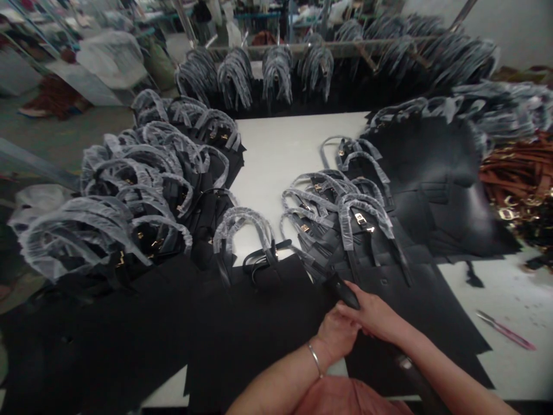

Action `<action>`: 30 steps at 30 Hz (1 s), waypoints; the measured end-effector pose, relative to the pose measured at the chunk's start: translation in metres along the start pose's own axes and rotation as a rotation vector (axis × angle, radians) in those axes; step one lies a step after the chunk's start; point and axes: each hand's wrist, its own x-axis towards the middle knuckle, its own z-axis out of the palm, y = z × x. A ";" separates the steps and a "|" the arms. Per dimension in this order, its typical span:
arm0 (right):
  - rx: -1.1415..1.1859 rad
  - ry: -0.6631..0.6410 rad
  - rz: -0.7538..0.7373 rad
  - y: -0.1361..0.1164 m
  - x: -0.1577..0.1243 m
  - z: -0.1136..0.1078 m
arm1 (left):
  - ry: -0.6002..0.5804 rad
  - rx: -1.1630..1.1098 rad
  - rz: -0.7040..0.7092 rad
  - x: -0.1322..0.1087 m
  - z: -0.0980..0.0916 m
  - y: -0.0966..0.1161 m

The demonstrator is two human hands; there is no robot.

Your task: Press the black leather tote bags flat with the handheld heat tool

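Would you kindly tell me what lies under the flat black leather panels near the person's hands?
The flat black leather panels lie on a white tabletop, which shows past their edges. Directly beneath them the surface is covered, so anything else there cannot be seen.

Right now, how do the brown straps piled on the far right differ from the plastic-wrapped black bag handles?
The brown straps lie bare in a loose, tangled heap, while the black handles are covered in grey-tinted plastic film. The handles also stand in neat arches on black bags, whereas the straps are attached to nothing visible. Both are long and strap-like, with gold-coloured metal fittings on or among them.
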 end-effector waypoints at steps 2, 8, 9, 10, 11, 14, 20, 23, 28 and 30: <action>-0.049 0.141 -0.031 -0.003 0.005 -0.004 | 0.017 -0.055 -0.007 -0.002 -0.003 0.000; 0.103 0.114 0.052 0.014 -0.019 -0.027 | 0.161 -0.213 -0.082 -0.001 -0.035 -0.029; 0.141 0.072 0.067 0.019 -0.025 -0.027 | 0.170 -0.220 -0.134 0.003 -0.044 -0.039; 0.177 0.037 0.078 0.023 -0.030 -0.025 | 0.165 -0.216 -0.182 0.008 -0.052 -0.051; 0.210 0.010 0.084 0.027 -0.034 -0.023 | 0.138 -0.204 -0.202 0.015 -0.061 -0.064; 0.280 -0.040 0.079 0.032 -0.038 -0.011 | 0.000 -0.193 -0.082 0.038 -0.078 -0.101; 0.276 -0.052 0.071 0.034 -0.032 0.000 | -0.196 -0.246 0.191 0.070 -0.081 -0.143; 0.257 -0.042 0.074 0.033 -0.031 -0.002 | -0.252 -0.265 0.249 0.075 -0.081 -0.147; 0.156 0.007 0.074 0.027 -0.033 -0.004 | -0.280 -0.289 0.219 0.078 -0.083 -0.145; 0.127 0.028 0.062 0.025 -0.034 -0.005 | -0.261 -0.298 0.151 0.079 -0.084 -0.147</action>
